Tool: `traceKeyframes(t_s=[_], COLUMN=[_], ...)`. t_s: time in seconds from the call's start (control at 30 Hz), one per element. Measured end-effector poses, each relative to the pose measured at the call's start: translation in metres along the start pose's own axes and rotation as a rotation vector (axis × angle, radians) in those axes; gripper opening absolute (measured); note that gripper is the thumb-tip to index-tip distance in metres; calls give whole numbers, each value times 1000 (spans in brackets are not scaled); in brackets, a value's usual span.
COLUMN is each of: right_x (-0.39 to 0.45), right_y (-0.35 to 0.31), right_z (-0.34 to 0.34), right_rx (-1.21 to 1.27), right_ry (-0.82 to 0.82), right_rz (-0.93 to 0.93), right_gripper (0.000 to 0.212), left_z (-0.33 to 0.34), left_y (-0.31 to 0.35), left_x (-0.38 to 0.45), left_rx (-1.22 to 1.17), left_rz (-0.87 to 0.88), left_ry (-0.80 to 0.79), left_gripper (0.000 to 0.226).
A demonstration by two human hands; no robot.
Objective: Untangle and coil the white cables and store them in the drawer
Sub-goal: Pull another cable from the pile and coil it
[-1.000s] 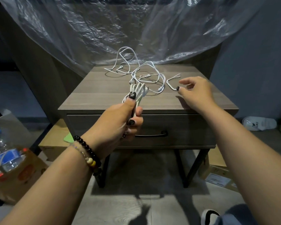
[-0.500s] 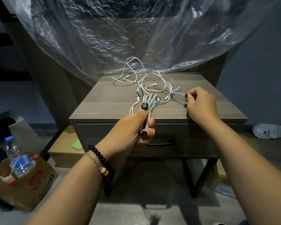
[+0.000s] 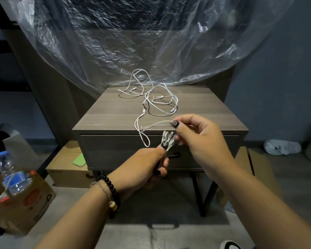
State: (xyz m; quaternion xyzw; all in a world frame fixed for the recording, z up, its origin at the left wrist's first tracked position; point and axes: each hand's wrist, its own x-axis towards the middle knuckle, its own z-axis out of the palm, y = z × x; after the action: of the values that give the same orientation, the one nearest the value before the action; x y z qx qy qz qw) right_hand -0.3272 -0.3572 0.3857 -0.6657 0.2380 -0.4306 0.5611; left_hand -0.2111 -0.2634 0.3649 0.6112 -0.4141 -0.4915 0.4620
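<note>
At the lower left of the frame a water bottle [image 3: 11, 177] stands in an open cardboard box [image 3: 23, 203] on the floor. Right of it, a green phone [image 3: 80, 159] lies on a flat carton [image 3: 68, 169] tucked under the bench [image 3: 115, 115]. In the lower middle, the left hand [image 3: 144, 166], wearing a beaded bracelet [image 3: 111, 193], grips a folded bundle of white cable [image 3: 167, 139], its thumb pressed on top and its fingers [image 3: 162, 172] curled round underneath, in front of the closed drawer [image 3: 115, 151]. From the bundle a strand loops up onto the bench top, where the loose white cables [image 3: 156, 97] lie tangled toward the back, under a sheet of clear plastic [image 3: 133, 42] hanging across the upper frame. Just right of the bundle, the right hand [image 3: 199, 139] pinches a strand between thumb and forefinger above the bench's front edge, the other fingers curled. At the far right a white slipper [image 3: 282, 147] lies on the floor.
</note>
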Motion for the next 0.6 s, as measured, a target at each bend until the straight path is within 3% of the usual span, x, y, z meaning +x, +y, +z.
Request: traceKeyframes(t_s=[0.17, 0.3, 0.6], right_x=[-21, -31, -40], right_y=[2, 7, -2], right_z=[-9, -17, -40], right_rx=[-130, -182, -194], right_ry=[-84, -106, -328], right_rz=[8, 6, 137], right_gripper=[19, 17, 13], left_z=[2, 4, 14], left_y=[-1, -4, -2], left_x=[-6, -10, 3], left_rx=[-146, -109, -299], left_rz=[-58, -77, -107], left_ry=[-64, -175, -21], left_gripper=[43, 62, 50])
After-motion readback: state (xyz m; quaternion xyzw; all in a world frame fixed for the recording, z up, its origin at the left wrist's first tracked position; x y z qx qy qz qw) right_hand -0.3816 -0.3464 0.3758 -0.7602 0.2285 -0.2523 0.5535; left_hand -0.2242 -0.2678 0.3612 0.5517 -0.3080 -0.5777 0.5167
